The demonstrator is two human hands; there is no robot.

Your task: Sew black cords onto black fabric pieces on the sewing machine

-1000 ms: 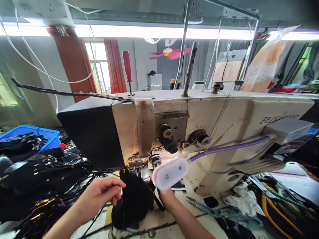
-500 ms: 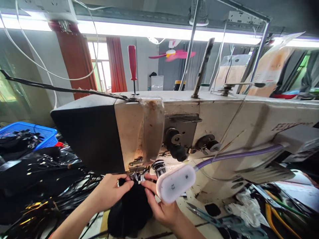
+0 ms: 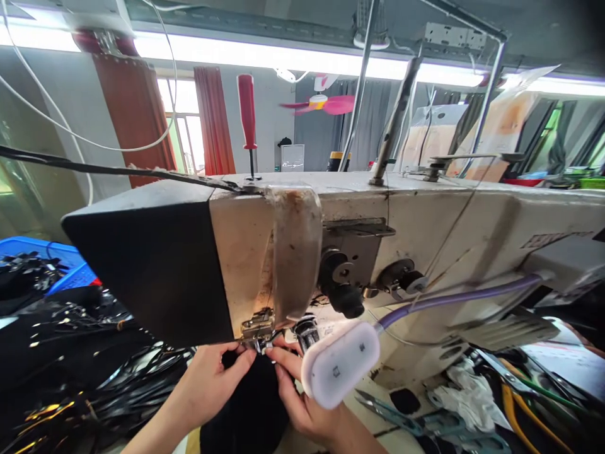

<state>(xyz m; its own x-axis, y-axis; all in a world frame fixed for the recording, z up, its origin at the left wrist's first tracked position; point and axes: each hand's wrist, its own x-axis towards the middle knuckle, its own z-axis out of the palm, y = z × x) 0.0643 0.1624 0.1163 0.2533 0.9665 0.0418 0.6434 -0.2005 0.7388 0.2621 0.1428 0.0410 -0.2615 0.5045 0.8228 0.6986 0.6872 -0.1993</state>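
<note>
Black fabric (image 3: 243, 410) hangs down over the front of a sewing machine (image 3: 246, 246), its upper edge under the needle area. My left hand (image 3: 212, 381) is closed, thumb and forefinger pinching the fabric's edge just left of the shiny metal presser foot area (image 3: 261, 345). On the other side, my right hand (image 3: 305, 400) has its fingers closed on the same fabric close to the metal. Part of my right hand is hidden behind a white oval lamp (image 3: 340, 366) on a purple flexible neck (image 3: 454, 296). What exactly lies between the fingertips is too small to tell.
Grey-blue scissors (image 3: 425, 419) and yellow-handled scissors (image 3: 515, 410) lie at the right beside crumpled white paper (image 3: 466, 388). Dark straps (image 3: 142, 391) pile up at the left below a blue basket (image 3: 75, 265). A red-handled screwdriver (image 3: 246, 113) stands on the machine.
The view has shifted slightly, so the machine head looks a little larger and lower. Both hands stay by the presser foot, the left fingertips now a little closer to the metal.
</note>
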